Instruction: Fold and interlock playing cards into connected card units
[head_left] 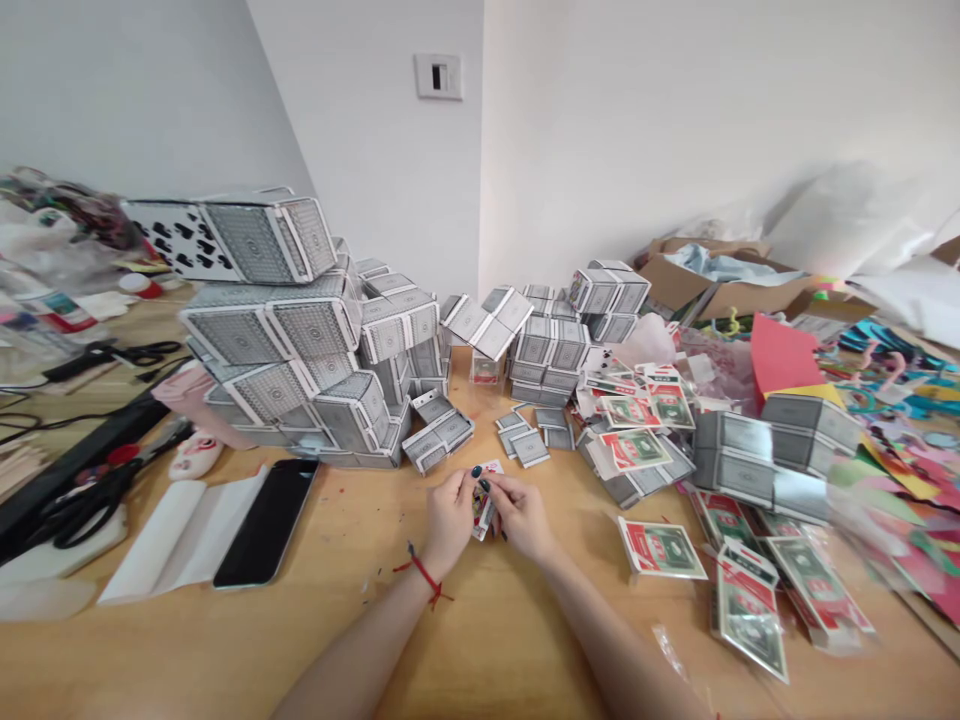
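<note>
Near the middle of the wooden table, my left hand (450,517) and my right hand (523,517) meet over a playing card (482,508), with its printed face partly showing. Both hands are closed on it, thumbs close together near its upper end; whether more than one card is there I cannot tell. A red string bracelet circles my left wrist. Just beyond my hands are folded grey-backed cards (523,440) and an open folded-card piece (439,432). Behind them on the left rises a stack of boxes made from cards (274,335).
A smaller card-box stack (551,345) stands right of centre. Red-and-green card packs (664,550) lie at right, near grey card boxes (733,460). At left are a black phone (266,522), white paper (176,535) and black scissors (101,495). Cardboard boxes (739,290) sit against the wall.
</note>
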